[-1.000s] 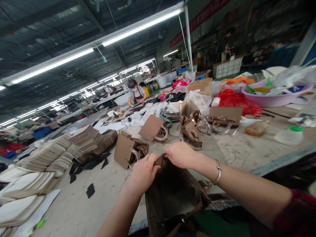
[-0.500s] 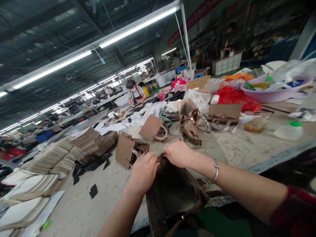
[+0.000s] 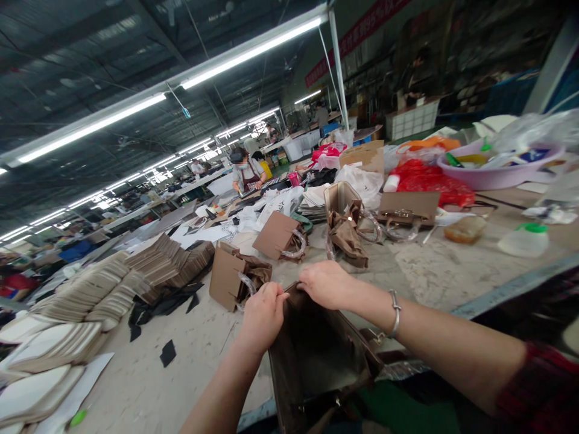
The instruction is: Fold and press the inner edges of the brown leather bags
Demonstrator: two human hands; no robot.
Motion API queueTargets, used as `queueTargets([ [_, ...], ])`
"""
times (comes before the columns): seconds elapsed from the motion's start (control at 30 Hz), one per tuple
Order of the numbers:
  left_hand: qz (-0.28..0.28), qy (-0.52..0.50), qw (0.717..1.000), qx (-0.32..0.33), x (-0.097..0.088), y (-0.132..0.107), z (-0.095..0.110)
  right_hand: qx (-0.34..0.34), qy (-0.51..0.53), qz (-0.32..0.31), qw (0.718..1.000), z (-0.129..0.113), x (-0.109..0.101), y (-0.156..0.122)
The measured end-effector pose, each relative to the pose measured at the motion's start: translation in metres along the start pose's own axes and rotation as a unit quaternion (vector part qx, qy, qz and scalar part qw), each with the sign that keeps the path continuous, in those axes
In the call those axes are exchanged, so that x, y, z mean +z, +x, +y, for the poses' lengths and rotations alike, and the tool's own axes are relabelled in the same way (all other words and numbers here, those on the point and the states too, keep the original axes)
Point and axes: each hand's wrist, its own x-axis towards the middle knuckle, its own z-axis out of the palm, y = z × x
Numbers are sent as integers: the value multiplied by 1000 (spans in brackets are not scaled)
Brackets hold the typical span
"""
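A dark brown leather handbag (image 3: 316,355) stands open at the near edge of the worktable (image 3: 434,271), its mouth turned toward me. My left hand (image 3: 262,316) is closed on the far rim of the bag at its left corner. My right hand (image 3: 326,283), with a silver bracelet on the wrist, has its fingers curled over the same rim just to the right. The two hands almost touch. The inside of the bag is dark and I cannot see anything in it.
Several tan handbags (image 3: 346,232) with plastic-wrapped handles lie beyond my hands. Stacks of beige leather panels (image 3: 104,289) fill the left. A pink basin (image 3: 497,172), red plastic bag (image 3: 429,181) and squeeze bottle (image 3: 525,238) sit right. A person (image 3: 246,169) works at the far end.
My left hand has shifted slightly along the bag's rim and closed tighter; the right hand stays in place. The view has drifted a little.
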Motion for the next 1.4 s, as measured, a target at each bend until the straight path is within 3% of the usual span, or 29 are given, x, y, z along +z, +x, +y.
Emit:
queueTargets([
  [0.37,15,-19,1000,11,4,0,-3,10,8,16,1000,1,1,-1],
  [0.5,18,-24,999,13,3,1,-3,-25,15,33,999,0,-5,3],
  [0.7,9,-37,999,3,2,-1,-5,-65,3,0,998,-5,-4,15],
  [0.87,6,-112,992,-56,1,-4,-10,-98,16,7,995,-4,-2,17],
  [0.97,-33,-47,995,-80,-5,-6,-11,-108,5,9,994,-4,-3,17],
  [1.1,-90,52,993,-48,-12,-8,-7,-119,-1,25,993,-4,-3,17],
  [1.4,-81,119,988,-56,-9,-4,0,-104,4,24,994,0,-1,18],
])
